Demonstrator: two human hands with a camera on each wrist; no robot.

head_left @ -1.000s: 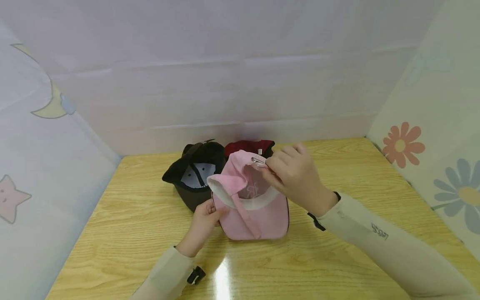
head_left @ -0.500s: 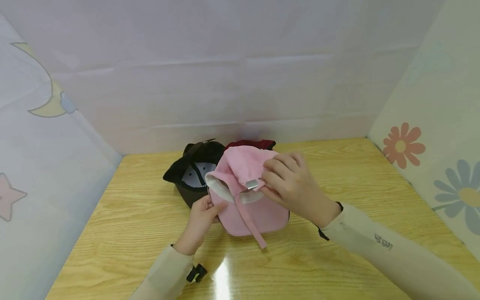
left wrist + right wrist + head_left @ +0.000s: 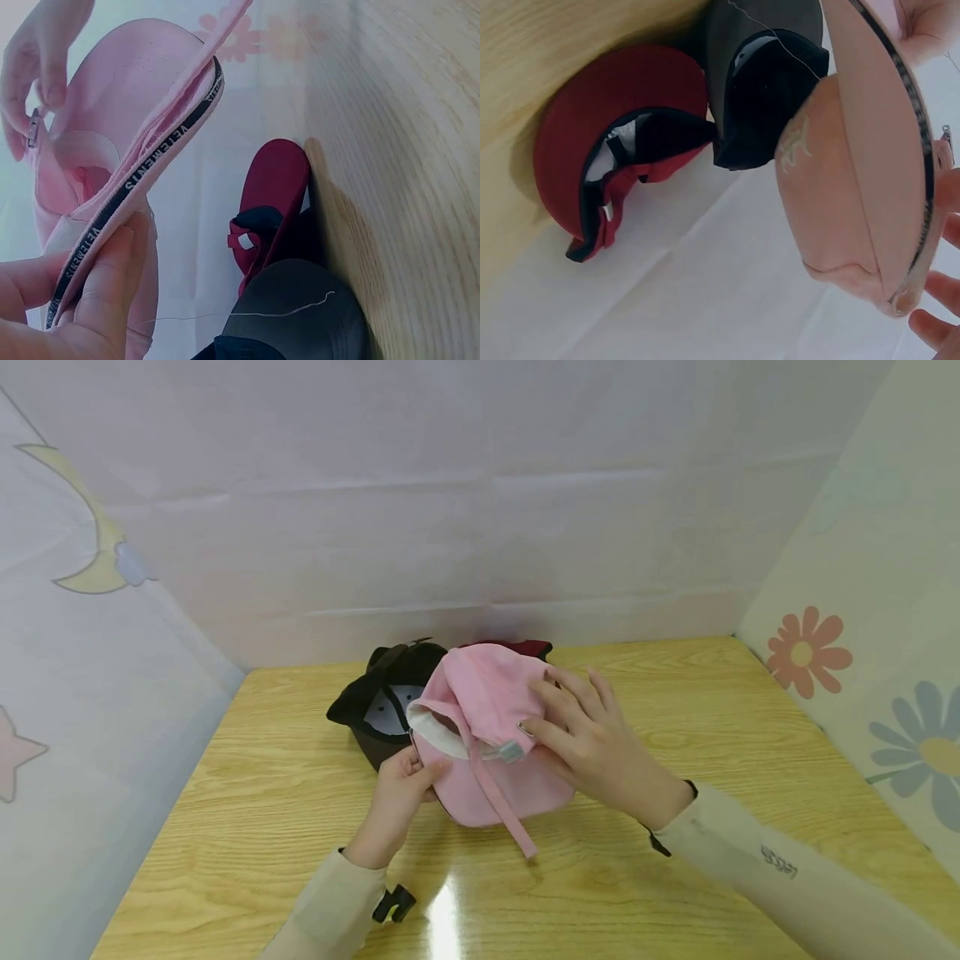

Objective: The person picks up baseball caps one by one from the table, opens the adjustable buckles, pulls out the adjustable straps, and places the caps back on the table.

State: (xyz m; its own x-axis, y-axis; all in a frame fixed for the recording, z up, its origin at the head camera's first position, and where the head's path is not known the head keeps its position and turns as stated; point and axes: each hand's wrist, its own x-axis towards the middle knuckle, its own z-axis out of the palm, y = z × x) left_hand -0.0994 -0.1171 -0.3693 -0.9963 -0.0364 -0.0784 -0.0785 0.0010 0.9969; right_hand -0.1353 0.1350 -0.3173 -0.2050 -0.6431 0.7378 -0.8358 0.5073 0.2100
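A pink cap (image 3: 495, 689) is held above the table, its brim towards me and a loose pink strap (image 3: 498, 802) hanging across the brim. My left hand (image 3: 401, 797) grips the brim's left edge, thumb on top. In the left wrist view, that edge carries a black lettered band (image 3: 142, 176). My right hand (image 3: 592, 739) holds the back of the cap, where a metal buckle (image 3: 512, 751) shows near the fingertips. Light lettering marks the crown (image 3: 817, 210) in the right wrist view. How firmly the right thumb presses is partly hidden.
Behind the pink cap lie a black cap (image 3: 386, 739), opening up, and a dark red cap (image 3: 536, 648), mostly covered in the head view. The right wrist view shows the red cap (image 3: 622, 90) beside the black one. A pale cloth wall (image 3: 487, 543) borders the wooden table (image 3: 262, 827).
My right hand has brought the back of the cap down and towards me, folding it over the opening. The strap's end now hangs past the brim. My left hand stays nearly in place.
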